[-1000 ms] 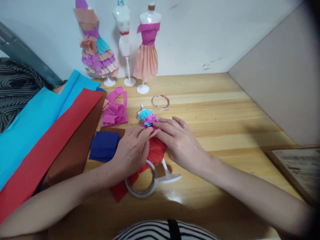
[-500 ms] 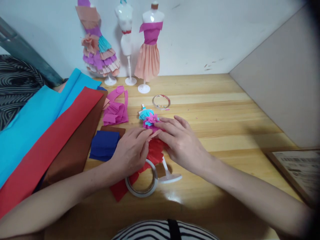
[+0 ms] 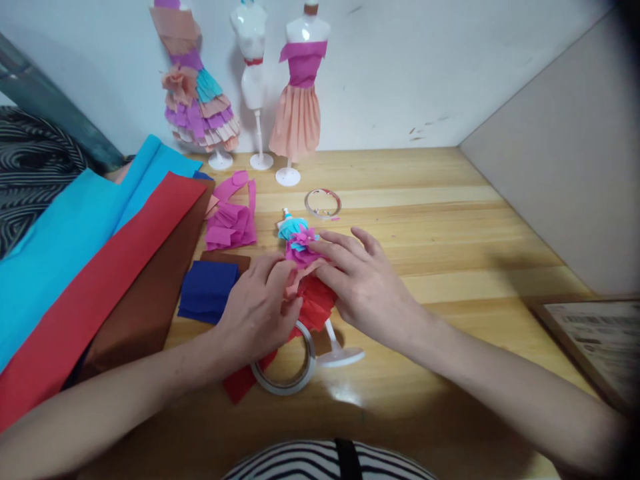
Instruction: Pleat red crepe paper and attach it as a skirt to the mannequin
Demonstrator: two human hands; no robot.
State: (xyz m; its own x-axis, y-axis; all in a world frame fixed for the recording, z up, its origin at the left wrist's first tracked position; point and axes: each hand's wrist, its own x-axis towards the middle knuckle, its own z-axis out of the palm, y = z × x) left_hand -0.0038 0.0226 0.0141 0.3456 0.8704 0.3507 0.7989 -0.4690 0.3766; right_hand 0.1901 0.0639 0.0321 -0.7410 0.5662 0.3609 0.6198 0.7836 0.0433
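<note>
A small mannequin [image 3: 300, 239] lies on its side on the wooden table [image 3: 440, 220], dressed in a blue and pink paper top and a red crepe paper skirt [image 3: 315, 300]. Its white stand [image 3: 340, 353] points toward me. My left hand [image 3: 257, 310] has curled fingers pinching the skirt at the waist. My right hand [image 3: 360, 280] presses its fingers on the waist and pink paper from the right. A tape roll [image 3: 285, 370] lies under my left wrist on a red paper scrap.
Three dressed mannequins [image 3: 295, 93] stand at the back by the wall. Blue, red and brown paper sheets [image 3: 100, 260] lie at the left, with a dark blue piece [image 3: 207, 290], pink folded paper [image 3: 230, 223] and a small tape ring [image 3: 323, 203]. A framed board [image 3: 595, 340] sits right.
My left hand has pulled back slightly toward me and curled its fingers more. My right hand's fingers have spread a little over the waist.
</note>
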